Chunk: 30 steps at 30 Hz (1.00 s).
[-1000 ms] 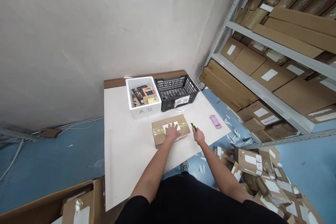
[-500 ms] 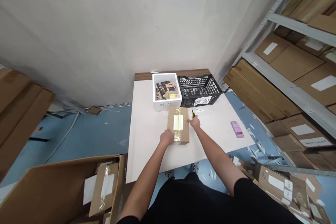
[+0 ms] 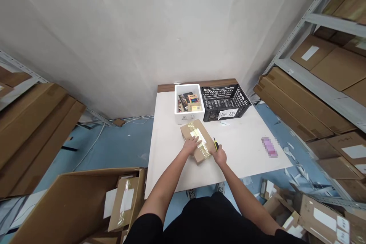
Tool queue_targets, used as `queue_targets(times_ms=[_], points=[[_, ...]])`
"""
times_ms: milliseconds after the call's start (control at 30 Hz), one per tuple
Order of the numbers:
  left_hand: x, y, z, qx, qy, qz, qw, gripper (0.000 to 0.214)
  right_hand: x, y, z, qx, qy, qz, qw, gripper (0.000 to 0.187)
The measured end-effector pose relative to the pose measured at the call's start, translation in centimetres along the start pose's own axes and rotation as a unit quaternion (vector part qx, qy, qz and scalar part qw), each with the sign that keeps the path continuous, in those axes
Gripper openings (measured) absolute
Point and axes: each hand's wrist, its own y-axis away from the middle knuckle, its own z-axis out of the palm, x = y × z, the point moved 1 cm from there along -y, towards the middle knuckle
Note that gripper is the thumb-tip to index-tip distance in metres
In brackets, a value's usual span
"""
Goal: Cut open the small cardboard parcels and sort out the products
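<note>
A taped cardboard box point(image 3: 187, 132) with a white label lies turned at an angle on the white table point(image 3: 166, 160). My left hand point(image 3: 191, 145) rests on its top with the fingers stretched out over the label and tape. At the box's near right corner, my right hand point(image 3: 220, 155) is closed around a black and yellow utility knife point(image 3: 216, 144), which points up and away from me. Whether its blade is out is too small to tell.
Behind the box stand a white foam box point(image 3: 181, 118) of books and small packages and a black plastic crate point(image 3: 210, 115). A blurred pink item point(image 3: 269, 147) lies at the right. A large carton point(image 3: 77, 173) of parcels stands left; shelves point(image 3: 337, 28) of boxes stand right.
The cardboard box has been turned from straight to a slant. My left hand has moved from its side onto its top. My right hand, still with the knife, has come nearer to me.
</note>
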Motion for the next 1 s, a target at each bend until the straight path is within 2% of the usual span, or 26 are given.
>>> queue_targets(times_ms=[100,200,267,333,400,500,567,700,867,1000], points=[[1.6,-0.2,1.0,0.025,-0.018,-0.055,0.998,0.131,-1.2,-3.6,-1.9,-0.003,-0.03,0.032,0.999,0.066],[5.5,-0.9,2.3,0.063,-0.017,-0.123,0.99,0.127,-2.4,-7.0,-4.9,0.004,-0.029,0.023,0.999,0.069],[8.0,-1.5,2.8,0.075,-0.002,-0.156,0.985,0.121,-2.4,-7.9,-6.1,0.024,-0.025,-0.008,0.999,0.06],[9.4,-1.8,2.9,0.081,0.008,-0.172,0.982,0.114,-1.4,-7.5,-6.5,0.032,-0.058,-0.031,0.997,0.043],[9.5,-1.6,3.0,0.082,0.017,-0.168,0.982,0.109,0.3,-6.4,-6.2,0.011,-0.131,-0.032,0.991,0.032],[8.5,-0.8,3.4,0.075,0.034,-0.149,0.985,0.104,3.1,-4.3,-5.6,-0.057,-0.234,-0.013,0.971,0.03],[8.1,-0.4,3.9,0.077,0.039,-0.149,0.985,0.101,4.3,-3.4,-5.4,-0.1,-0.262,0.003,0.96,0.027],[8.4,-0.5,4.9,0.09,0.031,-0.154,0.983,0.101,4.6,-2.9,-5.6,-0.147,-0.241,0.015,0.959,0.025],[8.5,-1.0,5.1,0.087,0.027,-0.155,0.984,0.1,3.2,-2.8,-5.6,-0.122,-0.145,-0.01,0.982,0.024],[8.3,-1.2,4.9,0.088,0.036,-0.153,0.984,0.1,2.3,-2.3,-5.5,-0.112,-0.11,-0.005,0.988,0.027]])
